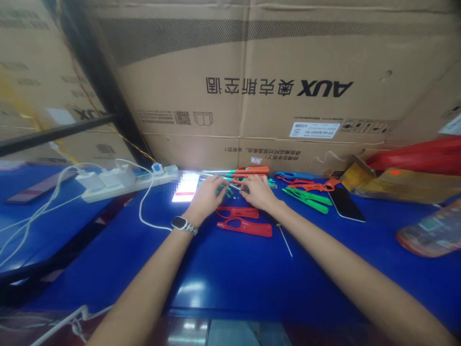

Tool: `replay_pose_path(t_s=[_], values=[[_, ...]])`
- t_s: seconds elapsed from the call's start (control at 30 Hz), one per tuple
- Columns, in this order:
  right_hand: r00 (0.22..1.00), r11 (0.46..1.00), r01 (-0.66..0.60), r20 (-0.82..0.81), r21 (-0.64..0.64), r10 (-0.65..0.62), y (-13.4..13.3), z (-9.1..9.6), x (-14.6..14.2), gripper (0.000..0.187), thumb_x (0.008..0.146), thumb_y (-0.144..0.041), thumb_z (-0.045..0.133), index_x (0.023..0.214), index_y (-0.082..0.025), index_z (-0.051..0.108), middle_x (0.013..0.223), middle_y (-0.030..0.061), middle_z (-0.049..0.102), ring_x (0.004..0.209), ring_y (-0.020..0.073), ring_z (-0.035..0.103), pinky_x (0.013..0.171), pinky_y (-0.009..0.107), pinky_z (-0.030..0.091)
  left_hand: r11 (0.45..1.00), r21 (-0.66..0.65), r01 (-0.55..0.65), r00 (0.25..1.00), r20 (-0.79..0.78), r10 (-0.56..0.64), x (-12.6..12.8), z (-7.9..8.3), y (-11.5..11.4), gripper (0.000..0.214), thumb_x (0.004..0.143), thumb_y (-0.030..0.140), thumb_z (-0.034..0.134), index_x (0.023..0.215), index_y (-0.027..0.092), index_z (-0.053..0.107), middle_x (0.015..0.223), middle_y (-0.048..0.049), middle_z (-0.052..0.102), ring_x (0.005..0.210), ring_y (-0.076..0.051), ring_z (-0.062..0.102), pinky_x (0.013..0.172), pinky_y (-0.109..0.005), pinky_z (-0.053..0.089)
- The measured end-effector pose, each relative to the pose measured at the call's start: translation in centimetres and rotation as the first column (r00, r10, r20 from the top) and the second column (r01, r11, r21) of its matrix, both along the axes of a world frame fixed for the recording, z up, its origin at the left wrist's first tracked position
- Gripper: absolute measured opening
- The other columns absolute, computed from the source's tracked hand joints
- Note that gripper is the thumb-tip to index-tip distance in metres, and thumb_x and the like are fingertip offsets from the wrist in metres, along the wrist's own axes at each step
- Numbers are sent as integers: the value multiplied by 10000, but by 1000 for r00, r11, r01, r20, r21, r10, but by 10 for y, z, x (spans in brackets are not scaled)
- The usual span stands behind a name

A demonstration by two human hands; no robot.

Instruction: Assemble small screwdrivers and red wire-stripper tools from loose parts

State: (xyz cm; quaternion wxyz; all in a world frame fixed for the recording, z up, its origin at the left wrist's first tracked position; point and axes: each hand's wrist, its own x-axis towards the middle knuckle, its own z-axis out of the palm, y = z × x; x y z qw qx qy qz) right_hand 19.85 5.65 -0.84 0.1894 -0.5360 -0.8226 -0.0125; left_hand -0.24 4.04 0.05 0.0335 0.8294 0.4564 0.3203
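My left hand (208,193), a watch on its wrist, and my right hand (256,191) meet over a small dark and green part (230,192) on the blue table (230,274). Both hands have their fingers curled in a pinch around it; the part is too small to name. Two red plastic handle shells (245,227) lie just in front of the hands. A thin metal rod (286,242) lies to the right of them. Orange lighter-like tools with long metal tubes (248,170) lie behind the hands.
A lit phone (185,187) lies left of my hands, a dark phone (345,204) to the right. Green shells (306,198) and a blue shell (293,175) lie at right. A white power strip with chargers (118,181) sits at left. Large cardboard boxes (252,86) wall the back.
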Motion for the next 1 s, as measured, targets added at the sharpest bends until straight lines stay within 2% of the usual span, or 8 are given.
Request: replay_pose_path(t_s=[0.13,0.23,0.43,0.53,0.63,0.73,0.83,1.0], values=[[980,1000,11,-200,21,-7,-4,2,9,134,886,-283,626,806,-201,695,877,55,667,928,245,583,852,406,349,996,66,-53,998,36,50,-10,-5,0,169,915,177,520,1047,189,625,1049,-84,616,1022,-258,565,904,-411,471],[916,1000,-2,-402,12,7,-9,6,15,188,893,-326,615,789,-201,709,801,35,655,795,197,585,805,375,384,989,126,-75,997,44,70,-9,-2,-1,241,898,149,539,1129,196,592,1111,-93,587,1083,-261,540,945,-429,461],[737,983,-179,-666,-31,114,-18,13,18,267,858,-440,625,845,-196,733,791,22,657,659,150,549,653,307,443,953,294,69,988,-153,-24,13,9,-12,375,929,209,561,1301,231,524,1376,-96,530,1271,-277,453,1094,-490,340],[696,961,-263,-707,-84,129,-23,19,15,279,848,-454,627,831,-193,723,802,21,666,631,139,552,624,298,451,942,301,147,969,-234,-77,19,14,-15,312,975,240,503,1279,250,568,1254,-78,622,1195,-251,524,1103,-489,312],[669,946,-302,-732,-117,124,-31,23,16,281,878,-446,585,942,-199,705,862,32,697,670,153,593,637,301,478,958,252,140,970,-229,-82,16,14,-13,289,1008,288,446,1238,258,618,1059,-64,679,999,-229,601,950,-429,420],[761,955,-290,-621,-71,185,-41,19,25,325,849,-345,632,1158,-245,634,1112,52,693,970,214,628,856,391,483,966,218,137,979,-177,-99,4,12,-10,290,1012,300,440,1204,227,645,980,-74,662,913,-215,611,823,-358,460],[934,982,-175,-328,-70,143,-46,7,37,336,754,-217,695,1082,-276,655,1196,47,662,1161,289,538,999,529,349,974,165,156,983,-126,-136,-7,10,-7,274,1005,295,452,1160,212,663,932,-70,644,864,-204,609,782,-336,478],[979,992,-119,-174,-43,110,-43,-10,45,195,825,-237,648,1016,-265,677,1145,56,675,1143,289,519,977,504,306,985,83,154,986,-80,-148,-15,9,-4,238,984,292,494,1102,201,679,917,-65,640,826,-198,608,757,-333,488]])
